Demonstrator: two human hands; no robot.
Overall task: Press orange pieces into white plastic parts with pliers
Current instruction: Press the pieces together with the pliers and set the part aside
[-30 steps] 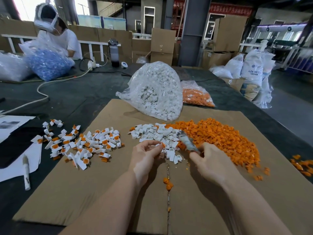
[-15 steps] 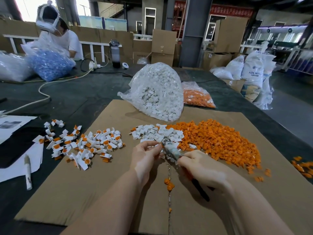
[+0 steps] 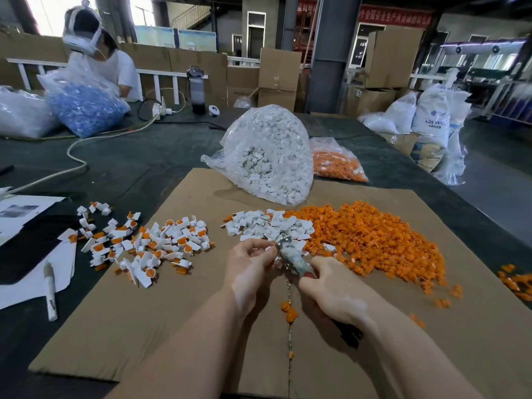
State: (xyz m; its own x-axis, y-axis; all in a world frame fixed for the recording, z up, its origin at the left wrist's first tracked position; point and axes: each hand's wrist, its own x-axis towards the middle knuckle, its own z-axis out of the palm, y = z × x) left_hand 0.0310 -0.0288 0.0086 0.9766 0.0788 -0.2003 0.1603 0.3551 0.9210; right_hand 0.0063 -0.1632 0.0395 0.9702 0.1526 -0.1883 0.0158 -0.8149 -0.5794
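Observation:
My right hand (image 3: 336, 292) grips the pliers (image 3: 293, 259) by their dark handles, and the metal jaws point up and left. My left hand (image 3: 250, 266) pinches a small white part at the jaw tips; the part itself is mostly hidden by my fingers. Just beyond my hands lies a heap of loose white plastic parts (image 3: 267, 224), and a broad pile of orange pieces (image 3: 371, 237) spreads to the right of it. White parts with orange pieces in them (image 3: 146, 243) lie scattered on the left of the cardboard sheet (image 3: 172, 321).
A clear bag of white parts (image 3: 270, 154) and a bag of orange pieces (image 3: 336, 164) stand behind the piles. Papers and a marker (image 3: 49, 292) lie at the left. A person sits at the far left behind a bag of blue parts (image 3: 83, 108). A few orange pieces (image 3: 288, 309) lie near my wrists.
My right hand swung the pliers from over the orange pile toward my left hand, and the jaws now meet the part pinched there. The left hand stayed put.

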